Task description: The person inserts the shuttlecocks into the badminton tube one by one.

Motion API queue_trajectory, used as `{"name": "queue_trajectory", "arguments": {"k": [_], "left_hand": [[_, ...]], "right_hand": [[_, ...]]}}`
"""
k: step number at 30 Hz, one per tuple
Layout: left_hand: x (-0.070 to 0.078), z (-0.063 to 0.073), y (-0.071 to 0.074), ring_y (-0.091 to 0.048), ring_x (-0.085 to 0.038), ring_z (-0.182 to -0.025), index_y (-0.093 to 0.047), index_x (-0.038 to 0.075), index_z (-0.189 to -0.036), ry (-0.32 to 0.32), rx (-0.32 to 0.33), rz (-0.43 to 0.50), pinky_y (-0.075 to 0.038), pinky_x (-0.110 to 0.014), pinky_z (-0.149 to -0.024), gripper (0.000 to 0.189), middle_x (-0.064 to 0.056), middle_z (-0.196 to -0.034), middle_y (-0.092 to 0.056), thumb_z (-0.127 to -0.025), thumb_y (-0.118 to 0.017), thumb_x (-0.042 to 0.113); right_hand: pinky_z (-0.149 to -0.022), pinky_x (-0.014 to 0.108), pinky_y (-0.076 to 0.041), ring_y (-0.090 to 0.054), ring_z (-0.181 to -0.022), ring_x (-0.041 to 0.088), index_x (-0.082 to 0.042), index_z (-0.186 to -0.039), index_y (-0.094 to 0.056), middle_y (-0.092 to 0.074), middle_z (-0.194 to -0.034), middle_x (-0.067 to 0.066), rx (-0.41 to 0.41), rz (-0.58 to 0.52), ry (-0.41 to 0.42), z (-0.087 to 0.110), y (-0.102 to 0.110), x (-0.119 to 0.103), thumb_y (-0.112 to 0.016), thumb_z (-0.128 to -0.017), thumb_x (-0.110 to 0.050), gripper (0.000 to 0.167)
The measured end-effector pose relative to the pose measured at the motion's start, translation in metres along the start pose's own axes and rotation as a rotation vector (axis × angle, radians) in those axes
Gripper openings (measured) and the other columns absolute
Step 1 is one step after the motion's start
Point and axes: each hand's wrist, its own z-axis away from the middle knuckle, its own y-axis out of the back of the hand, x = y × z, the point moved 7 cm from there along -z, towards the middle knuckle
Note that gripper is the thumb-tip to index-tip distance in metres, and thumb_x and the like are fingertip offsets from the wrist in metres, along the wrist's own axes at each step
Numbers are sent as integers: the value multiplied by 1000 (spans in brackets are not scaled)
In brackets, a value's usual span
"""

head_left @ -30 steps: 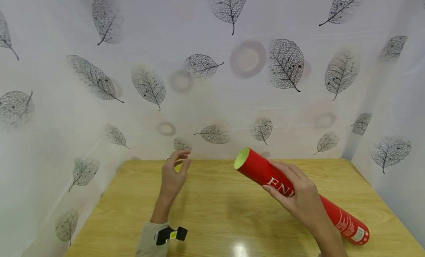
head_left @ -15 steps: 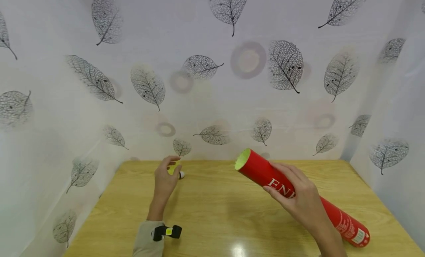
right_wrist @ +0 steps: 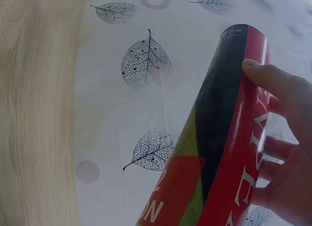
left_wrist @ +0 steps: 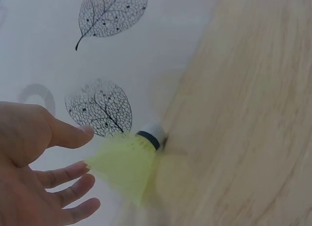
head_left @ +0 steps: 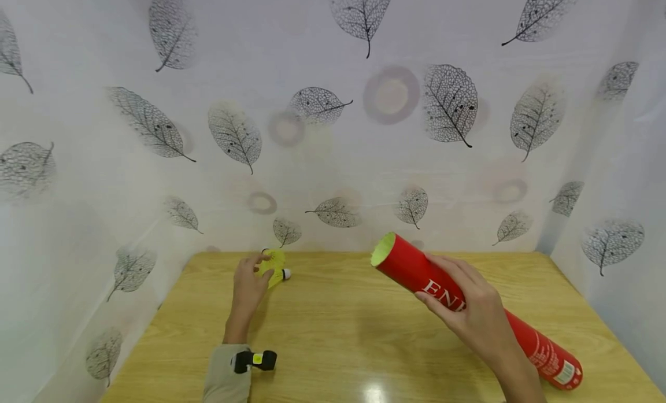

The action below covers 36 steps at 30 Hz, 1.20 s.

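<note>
A yellow shuttlecock with a white, dark-banded cork lies on the table at the back left, its cork to the right. More yellow netting and a dark band show just behind it. My left hand is at its skirt, thumb and fingers spread apart; the left wrist view has the fingertips right at the skirt. On the right, my right hand grips a long red tube, tilted with its open mouth up and to the left. Its far end is low at the right, near the table.
The wood-grain table reaches back to a pale curtain printed with leaves, which also hangs along both sides. A black strap is around the left sleeve.
My left hand has moved left and slightly down, its fingers coming away from around the shuttlecock, which now shows more fully. My right hand and the tube have stayed nearly still.
</note>
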Motion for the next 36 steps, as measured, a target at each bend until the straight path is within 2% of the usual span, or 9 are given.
{"name": "queue_trajectory", "arguments": {"k": [3,8,15,18,22,30,36], "left_hand": [[-10,1,-3,-59,-49,-104,-66,-3,-122,70,-33,-8,-54,-59,-88,32,-35,-121,-54,-91,-73,-3],[-23,3,-3,-58,-47,-106,-67,-2,-124,160,-35,11,-56,-55,-83,32,-33,-128,-45,-93,-71,-1],[-27,4,-3,-67,-44,-102,-70,-2,-117,155,-53,27,-59,-54,-86,23,-30,-112,-66,-94,-68,-2],[-29,5,-3,-68,-45,-104,-70,-1,-118,182,-66,45,-59,-55,-87,23,-28,-115,-67,-95,-67,-1],[-28,5,-4,-69,-45,-103,-71,0,-118,185,-74,49,-59,-56,-87,24,-28,-116,-68,-94,-67,2],[-19,2,-2,-71,-42,-101,-71,-1,-119,167,-90,57,-60,-53,-86,24,-25,-113,-70,-95,-68,2],[-3,-1,6,-72,-41,-96,-71,-3,-118,96,-73,80,-61,-51,-83,25,-23,-105,-73,-94,-68,2]], "right_hand": [[-73,47,-63,-67,-103,21,-21,-142,-61,-66,-129,1,-1,1,1,1,0,0,-94,-74,-14,76],[-73,48,-63,-67,-103,21,-21,-142,-61,-66,-129,0,-4,4,3,1,-1,0,-94,-74,-14,76],[-74,47,-63,-67,-103,20,-22,-142,-61,-66,-129,0,-7,2,5,0,-2,0,-94,-74,-14,76],[-74,46,-63,-67,-103,20,-21,-142,-62,-67,-129,0,-9,5,7,0,-2,0,-94,-74,-15,76],[-72,45,-63,-67,-102,20,-21,-142,-62,-67,-128,0,-5,9,2,1,-2,0,-94,-74,-15,75],[-73,46,-63,-65,-102,17,-22,-141,-62,-67,-127,-2,2,17,-3,1,0,0,-94,-74,-16,75],[-73,46,-63,-67,-103,21,-22,-142,-62,-67,-128,-1,-6,0,-13,0,-1,-1,-94,-74,-16,75]]}}
